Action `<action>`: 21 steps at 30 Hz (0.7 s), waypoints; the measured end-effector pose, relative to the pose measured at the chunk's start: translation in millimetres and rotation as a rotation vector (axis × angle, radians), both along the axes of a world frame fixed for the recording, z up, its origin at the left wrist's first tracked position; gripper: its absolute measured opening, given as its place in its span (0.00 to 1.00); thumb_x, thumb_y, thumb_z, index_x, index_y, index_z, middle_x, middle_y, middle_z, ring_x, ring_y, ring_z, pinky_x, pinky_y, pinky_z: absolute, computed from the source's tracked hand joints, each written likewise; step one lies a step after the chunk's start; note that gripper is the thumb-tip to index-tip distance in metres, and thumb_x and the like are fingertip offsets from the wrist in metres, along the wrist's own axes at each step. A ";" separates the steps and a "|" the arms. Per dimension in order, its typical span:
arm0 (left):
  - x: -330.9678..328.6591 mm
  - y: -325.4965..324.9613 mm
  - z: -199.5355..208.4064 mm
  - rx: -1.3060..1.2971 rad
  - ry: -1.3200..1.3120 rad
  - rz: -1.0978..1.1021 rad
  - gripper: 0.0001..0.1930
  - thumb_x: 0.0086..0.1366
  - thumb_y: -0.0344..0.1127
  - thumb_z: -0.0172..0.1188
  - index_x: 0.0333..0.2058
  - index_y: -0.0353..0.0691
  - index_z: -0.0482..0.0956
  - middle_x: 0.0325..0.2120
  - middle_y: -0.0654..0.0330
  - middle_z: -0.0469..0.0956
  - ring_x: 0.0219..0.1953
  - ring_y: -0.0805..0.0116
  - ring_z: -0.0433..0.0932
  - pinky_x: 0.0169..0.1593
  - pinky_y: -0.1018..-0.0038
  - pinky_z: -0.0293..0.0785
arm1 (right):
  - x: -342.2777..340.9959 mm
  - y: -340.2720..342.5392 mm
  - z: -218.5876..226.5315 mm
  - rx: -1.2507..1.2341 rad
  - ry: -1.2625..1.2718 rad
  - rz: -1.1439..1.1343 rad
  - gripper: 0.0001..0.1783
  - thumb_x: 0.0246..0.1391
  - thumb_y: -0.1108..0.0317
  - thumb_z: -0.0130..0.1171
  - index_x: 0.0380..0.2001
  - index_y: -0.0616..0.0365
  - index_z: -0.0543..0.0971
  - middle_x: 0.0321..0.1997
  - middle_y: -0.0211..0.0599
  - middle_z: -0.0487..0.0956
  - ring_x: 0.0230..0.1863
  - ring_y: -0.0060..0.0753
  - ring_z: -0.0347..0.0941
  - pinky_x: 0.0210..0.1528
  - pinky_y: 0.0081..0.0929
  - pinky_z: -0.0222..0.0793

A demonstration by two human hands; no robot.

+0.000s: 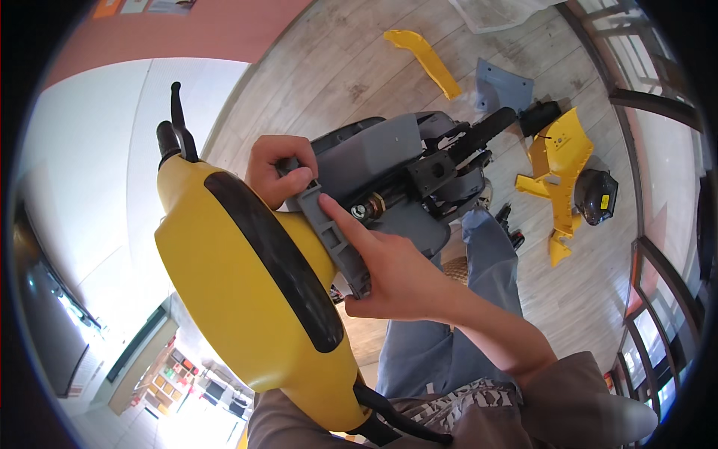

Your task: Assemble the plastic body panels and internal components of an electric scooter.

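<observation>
My left hand (pixel 283 168) curls round the far end of a grey ribbed plastic panel (pixel 329 232), its thumb pressed on top. My right hand (pixel 400 273) grips the near end; its index finger stretches along the panel and its thumb lies at the lower corner. The panel rests against the back of a scooter's yellow handlebar cover (pixel 232 277), which has a glossy black strip (pixel 273 262). My left forearm is hidden behind that cover. Right of the panel, a bolt with a brass-coloured nut (pixel 368 209) shows among the scooter's dark frame parts.
A black brake lever (pixel 178 120) sticks up at the far left; another lever (pixel 404 419) is near my body. On the wooden floor lie yellow body panels (pixel 561 172), a curved yellow strip (pixel 425 63), a grey-blue panel (pixel 505 86) and a black rounded part (pixel 597 196).
</observation>
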State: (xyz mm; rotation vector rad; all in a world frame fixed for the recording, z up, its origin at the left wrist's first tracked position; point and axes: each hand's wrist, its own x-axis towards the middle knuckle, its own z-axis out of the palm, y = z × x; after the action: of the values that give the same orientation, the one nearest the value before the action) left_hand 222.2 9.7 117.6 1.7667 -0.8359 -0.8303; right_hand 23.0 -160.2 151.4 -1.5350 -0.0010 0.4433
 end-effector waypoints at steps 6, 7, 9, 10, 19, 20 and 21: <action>-15.9 -1.3 -1.0 0.048 0.065 0.298 0.16 0.60 0.35 0.54 0.15 0.33 0.73 0.11 0.63 0.71 0.17 0.77 0.67 0.23 0.76 0.58 | 0.5 -2.4 1.5 0.040 0.030 0.031 0.64 0.37 0.69 0.65 0.77 0.48 0.41 0.33 0.51 0.78 0.35 0.59 0.78 0.38 0.46 0.74; -16.5 -1.6 -0.4 0.050 0.065 0.296 0.16 0.60 0.35 0.54 0.15 0.33 0.73 0.11 0.63 0.71 0.17 0.77 0.67 0.23 0.76 0.58 | 0.1 -1.2 2.0 0.044 0.019 0.036 0.64 0.37 0.69 0.65 0.77 0.49 0.41 0.33 0.52 0.79 0.35 0.59 0.79 0.37 0.46 0.74; -18.6 -2.8 -1.2 0.014 0.060 0.433 0.20 0.64 0.34 0.53 0.13 0.33 0.72 0.10 0.64 0.69 0.15 0.77 0.65 0.22 0.75 0.56 | 1.4 -0.4 3.8 0.035 0.008 0.028 0.64 0.37 0.69 0.66 0.77 0.49 0.41 0.32 0.52 0.79 0.34 0.59 0.79 0.37 0.46 0.74; -20.3 -3.9 -1.8 0.015 0.063 0.433 0.20 0.64 0.34 0.53 0.13 0.33 0.72 0.10 0.64 0.69 0.15 0.77 0.65 0.22 0.75 0.56 | 2.0 -1.1 4.4 0.025 -0.003 0.022 0.64 0.37 0.69 0.66 0.76 0.50 0.41 0.31 0.52 0.80 0.33 0.59 0.79 0.37 0.46 0.75; -27.6 -1.5 2.1 0.005 0.045 0.574 0.21 0.65 0.35 0.55 0.12 0.32 0.72 0.10 0.63 0.69 0.14 0.76 0.64 0.22 0.74 0.57 | 4.2 -1.5 4.6 0.044 0.095 0.018 0.64 0.35 0.67 0.69 0.76 0.43 0.45 0.26 0.51 0.80 0.32 0.60 0.80 0.37 0.46 0.77; -26.5 -1.8 2.2 -0.007 0.046 0.588 0.21 0.64 0.35 0.55 0.12 0.32 0.72 0.10 0.63 0.69 0.14 0.76 0.65 0.22 0.74 0.57 | 5.5 -1.7 5.4 0.049 0.091 0.017 0.64 0.35 0.67 0.69 0.76 0.43 0.45 0.26 0.51 0.80 0.32 0.60 0.80 0.37 0.46 0.77; -27.0 -4.6 -3.1 -0.027 0.060 0.596 0.21 0.64 0.35 0.55 0.12 0.32 0.72 0.10 0.63 0.69 0.14 0.76 0.65 0.22 0.74 0.57 | 5.8 -3.8 3.4 0.025 0.094 0.023 0.64 0.35 0.66 0.69 0.76 0.42 0.45 0.26 0.51 0.80 0.33 0.60 0.80 0.38 0.46 0.77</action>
State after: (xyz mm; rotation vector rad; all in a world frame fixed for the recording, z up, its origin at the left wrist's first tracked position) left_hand 195.3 5.1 114.5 1.8150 -0.2452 -0.4663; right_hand 28.8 -164.0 154.7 -1.4898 0.0485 0.5313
